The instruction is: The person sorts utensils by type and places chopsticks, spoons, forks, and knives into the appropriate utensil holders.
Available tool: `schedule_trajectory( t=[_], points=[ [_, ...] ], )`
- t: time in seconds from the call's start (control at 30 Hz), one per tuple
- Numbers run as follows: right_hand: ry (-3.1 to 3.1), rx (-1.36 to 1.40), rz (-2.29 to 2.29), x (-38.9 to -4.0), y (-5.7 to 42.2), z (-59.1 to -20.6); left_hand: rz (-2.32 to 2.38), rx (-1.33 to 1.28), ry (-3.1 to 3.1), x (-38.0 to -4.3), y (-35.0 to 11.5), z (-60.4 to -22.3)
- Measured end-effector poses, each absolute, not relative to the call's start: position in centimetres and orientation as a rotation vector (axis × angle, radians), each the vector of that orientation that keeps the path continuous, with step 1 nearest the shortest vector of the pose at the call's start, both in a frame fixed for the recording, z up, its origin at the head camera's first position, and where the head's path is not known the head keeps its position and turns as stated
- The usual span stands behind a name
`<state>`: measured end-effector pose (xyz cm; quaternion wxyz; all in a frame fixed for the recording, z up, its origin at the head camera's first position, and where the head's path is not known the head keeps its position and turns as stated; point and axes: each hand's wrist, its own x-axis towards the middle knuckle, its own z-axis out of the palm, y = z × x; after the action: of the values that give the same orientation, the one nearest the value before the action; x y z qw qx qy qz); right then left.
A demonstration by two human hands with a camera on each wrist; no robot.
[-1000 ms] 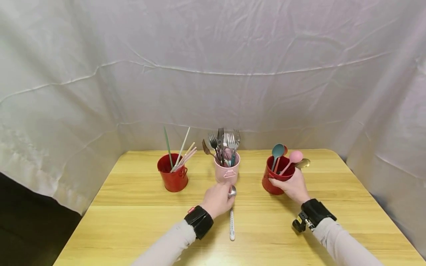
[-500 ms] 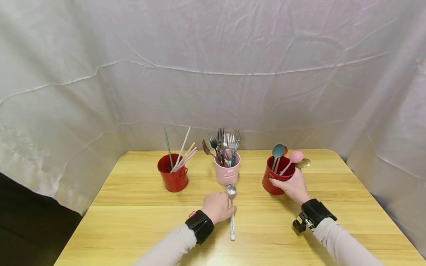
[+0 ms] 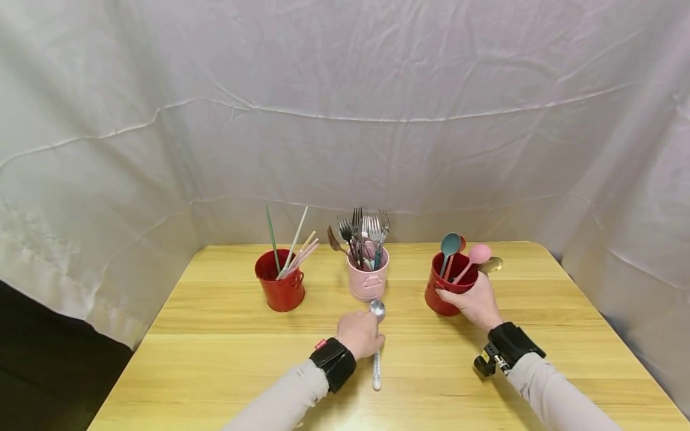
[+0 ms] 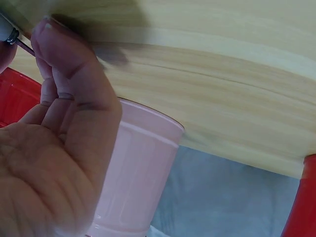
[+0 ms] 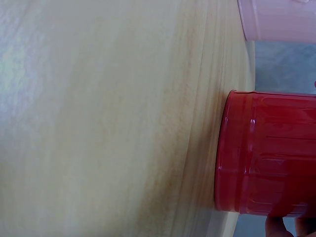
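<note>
A long metal spoon (image 3: 377, 372) with a white printed handle lies lengthwise on the table. My left hand (image 3: 360, 335) covers its middle, thumb and curled fingers at the stem; the handle end also shows at the upper left of the left wrist view, beside the fingertips (image 4: 54, 44). To the right, my right hand (image 3: 478, 302) grips the rim and side of a red bucket (image 3: 439, 298). In this bucket stand a teal spoon (image 3: 450, 244), a pink spoon (image 3: 478, 254), a gold spoon (image 3: 492, 265) and a reddish one, partly hidden.
A pink bucket (image 3: 368, 282) full of forks stands just beyond the metal spoon's bowl. Farther left is another red bucket (image 3: 283, 293) with several thin sticks or straws. All stand on the wooden table (image 3: 215, 359), and grey cloth (image 3: 345, 155) hangs behind it.
My left hand first drew back from the spoon's bowl toward the stem, then shifted slightly right and closed over the stem. The bowl turned a little rightward. My right hand has stayed still.
</note>
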<state>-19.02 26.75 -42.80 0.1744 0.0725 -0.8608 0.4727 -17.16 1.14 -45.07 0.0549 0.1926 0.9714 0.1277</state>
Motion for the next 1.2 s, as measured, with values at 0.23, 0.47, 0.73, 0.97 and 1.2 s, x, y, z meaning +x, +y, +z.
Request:
schedule_trajectory(
  t=[0.23,0.47,0.73,0.97,1.2],
  points=[
    [-2.445,0.205,1.335,-18.9,26.7,-42.7,0.434,0.600,2.930,-17.0,1.0,-45.1],
    [-2.454,0.183,1.321,-19.0,26.7,-42.7,0.419,0.610,2.949,-17.1,0.8,-45.4],
    [-2.461,0.171,1.301,-19.0,26.7,-42.8,0.409,0.654,2.930,-17.0,0.6,-45.1],
    [-2.467,0.163,1.289,-19.0,26.7,-42.7,0.450,0.663,2.870,-17.0,0.3,-44.5],
    [-2.463,0.166,1.284,-18.9,26.7,-42.8,0.509,0.748,2.884,-17.1,0.0,-44.0]
  ],
)
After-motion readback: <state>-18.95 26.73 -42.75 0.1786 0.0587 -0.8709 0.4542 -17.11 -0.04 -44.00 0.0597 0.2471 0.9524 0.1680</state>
